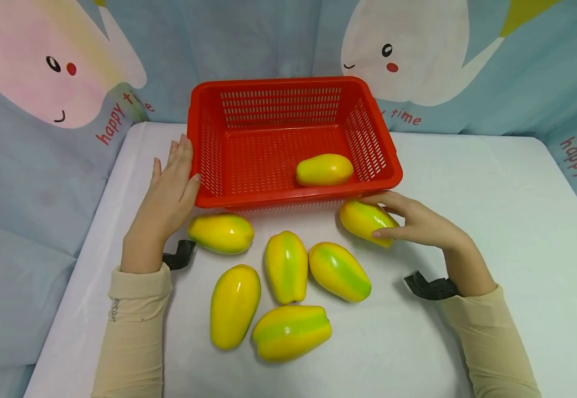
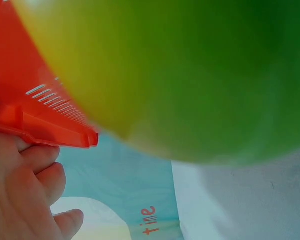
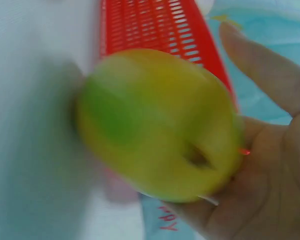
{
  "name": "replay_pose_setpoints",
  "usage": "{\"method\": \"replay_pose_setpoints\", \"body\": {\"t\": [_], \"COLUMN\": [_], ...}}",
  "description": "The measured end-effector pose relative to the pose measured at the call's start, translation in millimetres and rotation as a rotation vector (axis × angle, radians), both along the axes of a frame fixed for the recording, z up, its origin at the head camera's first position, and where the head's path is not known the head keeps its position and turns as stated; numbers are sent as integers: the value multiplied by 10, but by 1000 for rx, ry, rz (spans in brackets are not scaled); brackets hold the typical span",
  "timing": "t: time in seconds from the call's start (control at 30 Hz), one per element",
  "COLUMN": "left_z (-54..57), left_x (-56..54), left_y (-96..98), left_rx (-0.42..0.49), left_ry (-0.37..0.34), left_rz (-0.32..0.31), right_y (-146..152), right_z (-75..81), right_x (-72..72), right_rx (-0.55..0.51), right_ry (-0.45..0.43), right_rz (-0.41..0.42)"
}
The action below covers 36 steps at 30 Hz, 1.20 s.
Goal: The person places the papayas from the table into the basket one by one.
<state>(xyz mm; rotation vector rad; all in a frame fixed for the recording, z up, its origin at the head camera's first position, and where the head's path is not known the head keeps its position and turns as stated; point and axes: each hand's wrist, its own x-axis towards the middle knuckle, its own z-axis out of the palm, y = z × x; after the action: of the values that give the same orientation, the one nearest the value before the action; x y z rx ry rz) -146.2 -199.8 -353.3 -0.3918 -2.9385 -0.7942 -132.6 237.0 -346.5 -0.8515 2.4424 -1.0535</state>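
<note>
A red plastic basket (image 1: 268, 196) stands at the back of the table, with one yellow papaya (image 1: 325, 169) inside near its front right. My left hand (image 1: 169, 190) rests against the basket's left side, fingers extended along it and thumb at the front corner. At the front right corner of the basket, my right hand (image 1: 417, 221) holds a yellow-green papaya (image 1: 365, 221), thumb in front and fingers behind. That papaya (image 3: 155, 125) looks blurred in the right wrist view, and partly hides the fingers. Close before the left wrist camera is another papaya (image 2: 190, 75).
Several more papayas lie on the white table in front of the basket, among them one papaya (image 1: 222, 233) by the left wrist and another papaya (image 1: 292, 333) nearest me. A printed blue curtain (image 1: 258, 38) hangs behind the table and along its left side.
</note>
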Motion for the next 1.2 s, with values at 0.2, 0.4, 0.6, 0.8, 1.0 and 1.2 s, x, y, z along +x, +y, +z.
{"method": "replay_pose_setpoints", "body": {"t": [0.2,0.4,0.6,0.8,1.0,1.2], "left_z": [1,7,13,12,6,-3], "left_x": [5,-6,-10,-3,-1,1], "left_y": [-4,-3,1,2,-2,-2], "left_rx": [3,0,-6,-2,-3,-3], "left_ry": [4,1,-2,-5,-3,2], "left_rz": [-5,-6,-2,2,2,2], "right_y": [-55,-146,-166,-170,-167,-155], "right_z": [-157,-260,-283,-284,-271,-230], "right_x": [-61,-81,-76,-73,-66,-44], "right_rx": [-1,14,8,5,18,25], "right_ry": [-81,-145,-149,-147,-138,-116], "right_rz": [-71,-82,-88,-76,-67,-35]}}
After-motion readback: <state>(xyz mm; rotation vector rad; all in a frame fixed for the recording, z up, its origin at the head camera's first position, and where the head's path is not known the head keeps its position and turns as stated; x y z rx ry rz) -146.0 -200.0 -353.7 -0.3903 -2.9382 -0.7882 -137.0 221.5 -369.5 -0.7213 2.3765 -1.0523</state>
